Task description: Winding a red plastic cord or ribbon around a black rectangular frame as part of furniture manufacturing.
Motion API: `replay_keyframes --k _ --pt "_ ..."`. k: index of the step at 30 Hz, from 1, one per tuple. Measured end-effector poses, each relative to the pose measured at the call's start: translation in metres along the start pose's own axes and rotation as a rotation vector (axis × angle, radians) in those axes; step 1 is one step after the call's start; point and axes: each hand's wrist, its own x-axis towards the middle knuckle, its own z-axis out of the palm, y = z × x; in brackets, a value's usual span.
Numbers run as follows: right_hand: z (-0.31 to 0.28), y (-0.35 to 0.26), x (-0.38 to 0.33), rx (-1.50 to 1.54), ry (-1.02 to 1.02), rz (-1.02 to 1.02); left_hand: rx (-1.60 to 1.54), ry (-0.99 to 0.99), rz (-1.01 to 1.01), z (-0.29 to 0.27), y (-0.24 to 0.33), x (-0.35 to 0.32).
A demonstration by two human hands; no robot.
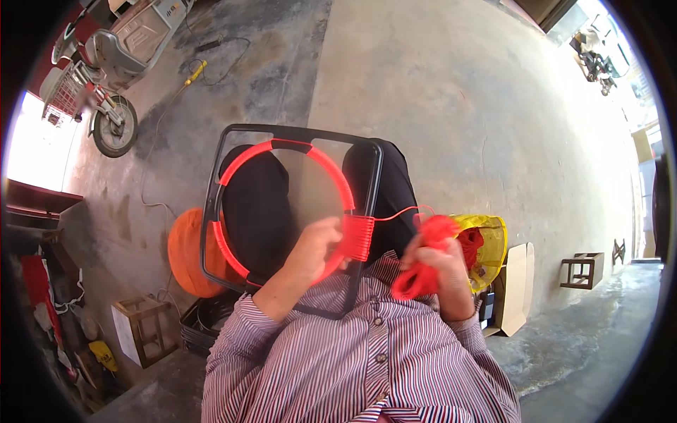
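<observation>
A black rectangular frame (379, 180) with a round inner ring rests across my lap. Red cord (333, 168) is wound round stretches of the ring, with bare black gaps between them. At the right side, a band of cord (360, 236) spans from the ring to the frame's outer bar. My left hand (315, 248) is closed on the ring beside this band, its fingertips partly hidden. My right hand (443, 262), slightly blurred, grips a bundle of red cord (415, 283). One thin strand (396, 213) runs from the band toward the bundle.
By my right knee stands a yellow-rimmed bag (502, 247) with more red cord, beside an open cardboard box (518, 282). An orange round seat (185, 250), a wooden stool (144, 331) and black stacked frames (201, 326) are at my left. A motorbike (113, 127) stands far left.
</observation>
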Motion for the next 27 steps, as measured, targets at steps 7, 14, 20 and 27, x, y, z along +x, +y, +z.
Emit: replay_keyframes --k 7,14,20,27 --pt "0.053 0.020 0.021 -0.008 0.022 0.196 -0.073 0.052 -0.007 -0.002 0.001 -0.009" --pt "0.069 0.027 0.041 -0.067 -0.024 0.243 -0.132 0.137 0.007 -0.016 -0.004 -0.012" --pt "0.072 0.027 0.046 -0.102 -0.107 0.323 -0.185 0.108 0.051 -0.025 -0.007 -0.012" --pt "0.080 0.033 0.047 -0.037 0.005 0.266 -0.206 0.147 0.043 -0.024 -0.006 -0.010"
